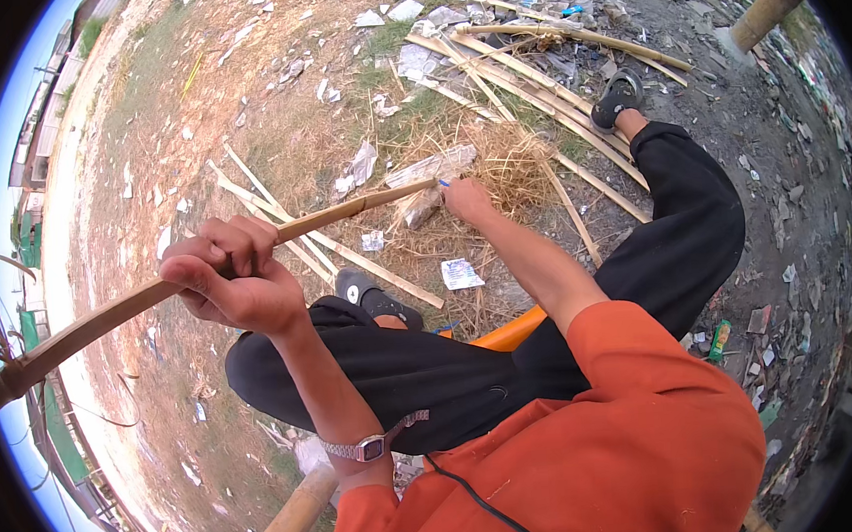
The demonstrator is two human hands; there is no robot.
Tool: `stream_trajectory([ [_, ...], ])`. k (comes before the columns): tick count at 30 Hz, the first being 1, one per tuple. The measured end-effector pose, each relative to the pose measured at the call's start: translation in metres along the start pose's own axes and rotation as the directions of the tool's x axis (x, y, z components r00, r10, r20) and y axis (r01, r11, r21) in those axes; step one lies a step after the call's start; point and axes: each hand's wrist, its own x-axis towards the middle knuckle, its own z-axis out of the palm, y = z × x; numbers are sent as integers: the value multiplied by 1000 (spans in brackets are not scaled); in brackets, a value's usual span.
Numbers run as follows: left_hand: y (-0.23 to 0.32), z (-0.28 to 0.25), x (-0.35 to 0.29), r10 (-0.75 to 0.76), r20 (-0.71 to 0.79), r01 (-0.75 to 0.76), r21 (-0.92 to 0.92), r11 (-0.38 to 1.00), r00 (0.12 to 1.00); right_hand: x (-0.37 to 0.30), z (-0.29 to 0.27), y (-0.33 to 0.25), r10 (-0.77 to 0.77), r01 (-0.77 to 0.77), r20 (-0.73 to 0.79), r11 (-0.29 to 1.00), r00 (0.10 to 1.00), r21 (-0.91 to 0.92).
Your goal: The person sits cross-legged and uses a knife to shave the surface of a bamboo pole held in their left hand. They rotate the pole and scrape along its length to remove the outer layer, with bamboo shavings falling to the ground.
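My left hand (242, 282) is closed around a long split bamboo strip (107, 320), thumb lying along its upper side. The strip slants from the far left up toward the middle, with frayed fibres curling off its left end. At its other end my right hand (468, 203) is closed on a small tool with a blue part (444, 183), held against the bamboo. Most of that tool is hidden by the fingers, so its kind does not show. Beyond the strip's tip lie a pale, weathered block (432, 166) and a heap of straw-coloured shavings (512, 163).
Several bamboo strips (542, 88) lie near my right shoe (617, 98); a few more (277, 217) cross beyond my left shoe (369, 299). An orange seat (510, 331) shows between my legs. Thick poles (768, 13) stand at the upper right and lower left. Litter covers the ground.
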Motion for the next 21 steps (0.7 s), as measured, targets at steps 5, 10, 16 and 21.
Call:
stream_trajectory([
  [5, -7, -3, 15, 21, -231, -25, -17, 1000, 973, -34, -43, -31, 32, -13, -47, 930, 998, 368],
  [10, -10, -15, 12, 22, -67, -27, -78, 997, 997, -136, -93, -105, -41, 114, -138, 809, 990, 577],
  [16, -7, -8, -1, -45, -89, 33, -137, 990, 995, -185, -117, -151, -103, 224, -271, 855, 957, 469],
  [21, -2, -12, -7, -45, -206, 32, -63, 997, 978, -176, -101, -143, -196, 286, -296, 909, 935, 304],
])
